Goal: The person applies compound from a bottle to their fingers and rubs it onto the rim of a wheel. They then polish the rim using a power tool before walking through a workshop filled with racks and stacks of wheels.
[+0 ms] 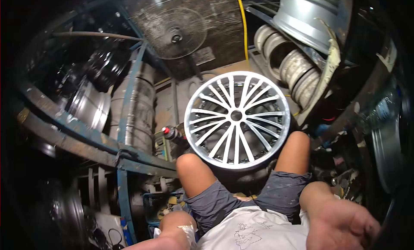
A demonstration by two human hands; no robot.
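Observation:
A multi-spoke alloy wheel rim (233,133) lies face up between my knees, its spokes and lip bright silver around a dark centre hole. Beneath it is something dark that I cannot make out fully. My right hand (345,224) is at the lower right, palm turned up and open, with nothing seen in it; its fingertips fade into shadow. Of my left arm only a bent part shows at the bottom left, and the hand is out of view. Neither hand touches the rim.
A bottle with a red cap (169,132) stands left of the rim. Blue metal racks (123,163) hold more rims on the left. Several rims (297,69) line the right shelf. A standing fan (176,36) is at the back, near a yellow hose (244,25).

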